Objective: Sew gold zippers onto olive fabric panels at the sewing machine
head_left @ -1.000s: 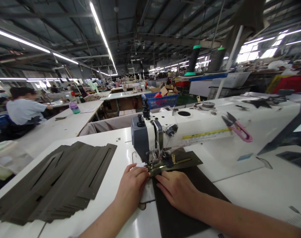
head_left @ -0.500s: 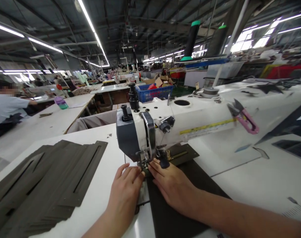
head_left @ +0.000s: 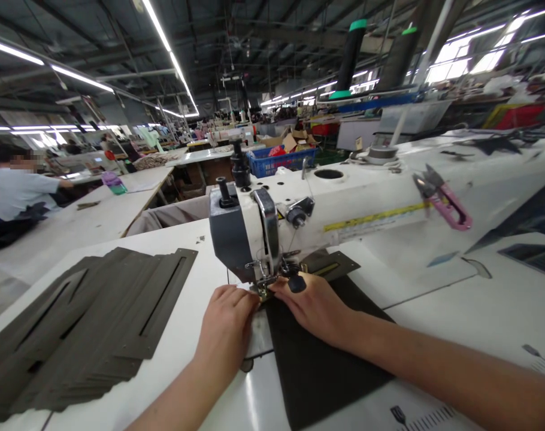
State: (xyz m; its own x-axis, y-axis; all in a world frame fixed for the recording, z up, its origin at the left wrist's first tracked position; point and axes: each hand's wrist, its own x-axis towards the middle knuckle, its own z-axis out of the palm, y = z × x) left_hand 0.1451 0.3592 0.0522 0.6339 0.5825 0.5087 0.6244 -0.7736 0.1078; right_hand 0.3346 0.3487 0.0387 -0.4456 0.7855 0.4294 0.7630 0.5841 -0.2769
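Our right hand (head_left: 316, 306) slid in under the machine (head_left: 230, 233), likely steadying the cloth (head_left: 315, 374) with our left hand (head_left: 226, 323); we can't tell if they grip.

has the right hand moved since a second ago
Yes: judged against the sewing machine, the right hand has moved forward, away from the wearer. The machine's black knob, clear of the hand then, now overlaps it in view.
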